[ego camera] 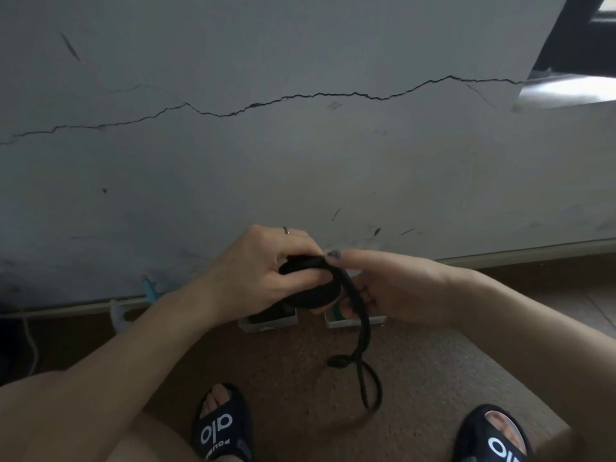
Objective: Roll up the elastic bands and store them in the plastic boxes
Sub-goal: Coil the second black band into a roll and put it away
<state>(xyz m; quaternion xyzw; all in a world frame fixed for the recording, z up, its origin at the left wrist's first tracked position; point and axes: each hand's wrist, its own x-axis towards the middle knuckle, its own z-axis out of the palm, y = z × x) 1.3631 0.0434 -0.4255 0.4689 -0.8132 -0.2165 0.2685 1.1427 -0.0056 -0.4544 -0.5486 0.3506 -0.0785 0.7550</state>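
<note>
Landmark: the cracked grey wall (300, 145); all places are given from it.
Elastic band roll (313, 285): black, wound into a flat coil, held in the air in front of the wall's lower part, above the floor.
Loose tail of band (361, 331): leaves the top of the roll, curves over its right side and hangs down away from the wall to the floor, where it lies in a loop with a small knot-like bunch beside it.
Left hand (263, 271): grip closed on the roll, thumb across its near face and fingers curled over its top edge; a ring shows on one finger.
Right hand (383, 288): just right of the roll; the forefinger, with a dark painted nail, reaches to the roll's top where the tail comes off; the tail passes in front of the other fingers. Whether this grip pinches the band or only touches it, I cannot tell.
Plastic boxes: two small clear ones on the floor at the wall's foot, below the hands. Left box (270, 320) has dark contents; right box (353, 320) is mostly hidden by the right hand and its contents cannot be made out.
Floor (283, 368): brown and speckled, running up to a pale skirting strip along the wall.
Slippers: black with white lettering, one on each foot, at the bottom edge, farthest from the wall; left slipper (223, 425), right slipper (493, 438).
White cable (30, 345): on the floor at far left, near the wall's foot.
Window frame (580, 35): dark, at the wall's upper right end.
</note>
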